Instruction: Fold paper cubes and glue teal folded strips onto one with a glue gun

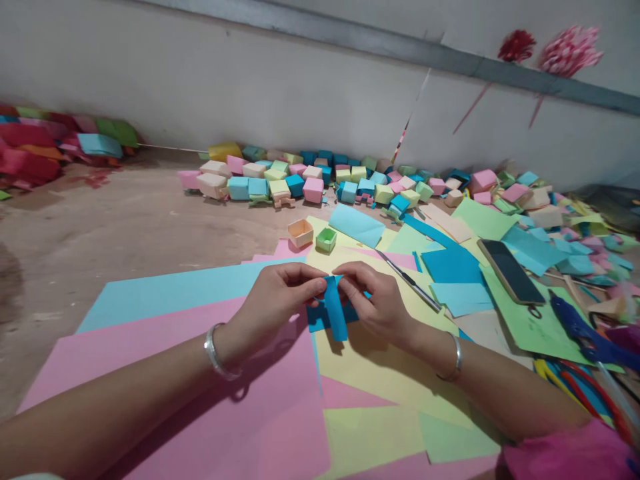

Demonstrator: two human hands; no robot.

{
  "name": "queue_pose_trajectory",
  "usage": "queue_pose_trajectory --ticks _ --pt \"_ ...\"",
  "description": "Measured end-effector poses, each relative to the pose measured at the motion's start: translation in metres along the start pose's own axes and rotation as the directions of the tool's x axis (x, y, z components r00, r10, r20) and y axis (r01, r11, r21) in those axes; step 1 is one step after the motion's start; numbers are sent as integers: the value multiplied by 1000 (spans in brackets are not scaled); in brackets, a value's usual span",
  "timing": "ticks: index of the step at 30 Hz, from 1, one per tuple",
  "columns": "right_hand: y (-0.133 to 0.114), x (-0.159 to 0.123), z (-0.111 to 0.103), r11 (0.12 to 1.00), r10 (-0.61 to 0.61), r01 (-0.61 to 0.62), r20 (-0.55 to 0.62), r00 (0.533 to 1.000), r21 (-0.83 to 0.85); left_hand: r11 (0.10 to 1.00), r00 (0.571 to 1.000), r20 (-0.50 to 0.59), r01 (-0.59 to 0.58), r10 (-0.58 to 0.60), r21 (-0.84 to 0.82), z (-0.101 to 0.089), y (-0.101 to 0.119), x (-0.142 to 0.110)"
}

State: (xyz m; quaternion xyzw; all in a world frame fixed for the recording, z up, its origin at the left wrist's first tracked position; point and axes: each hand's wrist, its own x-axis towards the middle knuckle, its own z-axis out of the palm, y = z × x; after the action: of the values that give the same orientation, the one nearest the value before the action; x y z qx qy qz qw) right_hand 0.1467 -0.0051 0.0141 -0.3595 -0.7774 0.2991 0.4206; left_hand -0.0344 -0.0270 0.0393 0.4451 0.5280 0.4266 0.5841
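A strip of blue paper (336, 313) hangs between my two hands, its top end pinched by the fingers of both. My left hand (287, 290) grips the strip's left edge between thumb and forefinger. From the other side, my right hand (375, 297) pinches its upper right edge. Beneath the strip lies a darker blue piece of paper (316, 319), partly covered by the strip and the right hand. Just beyond the hands stand a small peach paper box (301, 233) and a small green paper box (327, 239), both open at the top.
A craft knife (413, 283) lies right of my hands on the coloured sheets. Farther right are a phone (511, 272), a blue glue gun (585, 330) and paper scraps. Many small paper boxes (313, 190) line the wall. A large pink sheet (200, 373) spreads under my left arm.
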Motion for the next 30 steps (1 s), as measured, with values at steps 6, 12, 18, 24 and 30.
queue_pose_trajectory --ticks 6,12,18,24,30 --pt "6 3 1 989 -141 142 10 990 -29 983 997 4 78 -79 -164 -3 -3 3" --pt "10 5 1 949 -302 303 23 953 -90 955 991 36 133 -128 -266 1 -4 -1" --pt "7 4 4 974 -217 215 -35 975 -68 948 987 23 157 -156 -276 7 -5 -2" --pt "2 2 8 1000 -20 22 -86 996 21 999 999 -32 39 -40 -28 3 -4 1" --pt "4 4 6 998 -62 65 -124 990 19 986 998 -27 -53 57 155 -6 -10 5"
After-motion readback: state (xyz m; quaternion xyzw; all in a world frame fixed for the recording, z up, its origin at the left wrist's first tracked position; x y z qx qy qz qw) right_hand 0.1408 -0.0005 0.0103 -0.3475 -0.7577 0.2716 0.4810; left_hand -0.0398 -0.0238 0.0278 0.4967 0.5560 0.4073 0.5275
